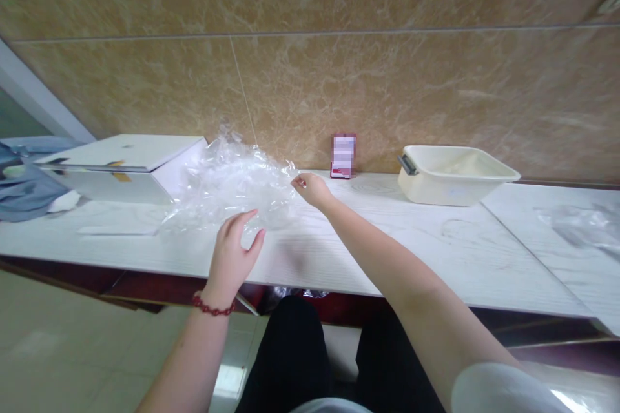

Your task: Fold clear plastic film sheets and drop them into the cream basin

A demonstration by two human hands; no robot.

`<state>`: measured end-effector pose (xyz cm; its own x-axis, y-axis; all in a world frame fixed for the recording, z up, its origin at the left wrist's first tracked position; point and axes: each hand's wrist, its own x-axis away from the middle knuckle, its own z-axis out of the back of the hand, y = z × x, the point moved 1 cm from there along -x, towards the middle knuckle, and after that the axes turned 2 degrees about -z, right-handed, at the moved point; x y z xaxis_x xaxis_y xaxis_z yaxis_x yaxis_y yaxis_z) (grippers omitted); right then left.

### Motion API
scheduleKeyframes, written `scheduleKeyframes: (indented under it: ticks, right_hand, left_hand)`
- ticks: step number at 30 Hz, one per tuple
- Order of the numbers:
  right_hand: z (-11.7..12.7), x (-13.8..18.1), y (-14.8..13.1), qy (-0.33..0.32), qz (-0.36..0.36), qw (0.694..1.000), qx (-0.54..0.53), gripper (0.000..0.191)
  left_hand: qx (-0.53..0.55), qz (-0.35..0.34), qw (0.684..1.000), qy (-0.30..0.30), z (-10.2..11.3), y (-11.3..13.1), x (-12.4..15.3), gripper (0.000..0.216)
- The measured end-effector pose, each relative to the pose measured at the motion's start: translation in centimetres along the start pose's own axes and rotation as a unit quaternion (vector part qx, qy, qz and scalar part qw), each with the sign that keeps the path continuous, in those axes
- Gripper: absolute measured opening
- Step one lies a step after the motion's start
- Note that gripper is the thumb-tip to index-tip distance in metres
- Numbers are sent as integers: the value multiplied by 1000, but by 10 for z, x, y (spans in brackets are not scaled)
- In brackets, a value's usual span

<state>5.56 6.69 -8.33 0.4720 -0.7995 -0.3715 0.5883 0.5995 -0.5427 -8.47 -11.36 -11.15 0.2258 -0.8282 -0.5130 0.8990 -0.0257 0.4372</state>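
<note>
A crumpled sheet of clear plastic wrap [230,184] lies bunched on the white table [387,232]. My right hand [312,188] reaches across and pinches the plastic's right edge between its fingertips. My left hand [232,255], with a red bead bracelet on the wrist, hovers at the plastic's near edge, fingers curved and apart, with nothing in them.
A white flat box [121,164] stands at the left behind the plastic. A cream plastic basin [453,174] sits at the back right beside a small red-and-white pack [343,156]. Grey cloth [24,184] lies far left, more clear plastic [584,222] far right. A tiled wall runs behind.
</note>
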Motion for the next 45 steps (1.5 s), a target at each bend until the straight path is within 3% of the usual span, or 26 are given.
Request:
scheduleKeyframes:
  ticks: [4,8,13,15,17,19,21,23,25,28,31,35,38,40,45]
  right_hand:
    - [10,15,8,-6,-91,991,-101,17]
    - [19,33,10,-64,-181,934,-301,13]
    - [39,44,26,-40,-249,893,-373,10]
    - [49,45,39,-22,-281,883,-374,11]
    - [60,47,52,-12,-301,892,-338,12]
    - [74,50,61,-6,-286,932,-222,12]
    - [90,55,58,7,-239,969,-60,13]
    - [104,62,43,36,-164,984,55,17]
    - [115,69,17,71,-62,994,60,30]
    - [120,75,-20,12,43,999,16,47]
    - [121,72,-31,-24,38,999,16,30]
    - [129,62,-10,-57,-13,998,-30,10]
    - [136,58,8,-61,-62,992,-94,9]
    - [139,58,16,-51,-87,987,-122,11]
    - [138,47,34,-2,-84,994,-75,34]
  left_hand:
    - [-119,41,991,-42,-34,-22,-9,53]
    - [-165,43,984,-60,-52,-37,-15,33]
    - [-48,-38,998,-33,-35,-16,-27,20]
    - [51,-49,995,-68,-20,0,-34,18]
    - [137,-9,986,-98,-5,15,-43,19]
    - [198,11,973,-119,8,30,-52,21]
    - [194,10,975,-106,17,44,-63,20]
    - [143,-9,985,-96,22,58,-75,18]
    - [103,-35,987,-114,22,75,-85,18]
    - [114,-70,972,-192,18,100,-97,20]
    - [131,-107,954,-248,12,116,-107,28]
    - [145,-99,940,-293,2,115,-121,48]
    - [165,-72,931,-318,-6,109,-128,40]
    - [188,-46,933,-304,-13,107,-133,32]
    - [280,4,926,-254,-30,116,-149,30]
